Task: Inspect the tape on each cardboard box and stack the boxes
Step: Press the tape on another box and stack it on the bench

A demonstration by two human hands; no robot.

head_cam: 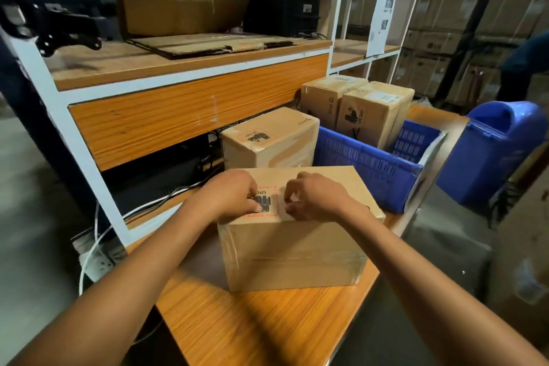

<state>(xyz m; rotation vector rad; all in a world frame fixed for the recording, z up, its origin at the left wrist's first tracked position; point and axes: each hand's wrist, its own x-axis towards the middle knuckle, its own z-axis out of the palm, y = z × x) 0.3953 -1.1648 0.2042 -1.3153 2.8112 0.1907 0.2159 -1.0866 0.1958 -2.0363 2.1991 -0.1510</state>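
A taped cardboard box stands on the wooden table in front of me, with clear tape wrapped over its front face and edges. My left hand rests on its top with curled fingers over a red-bordered black label. My right hand lies beside it on the top, fingertips curled and pinching at the tape near the label. A second taped box stands right behind the first. Two more boxes stand upright in a blue crate to the right.
A white-framed shelf unit with wooden boards rises behind the table and holds a worn carton and flattened cardboard. White cables hang at the left. A blue bin stands at the right, stacked cartons behind it.
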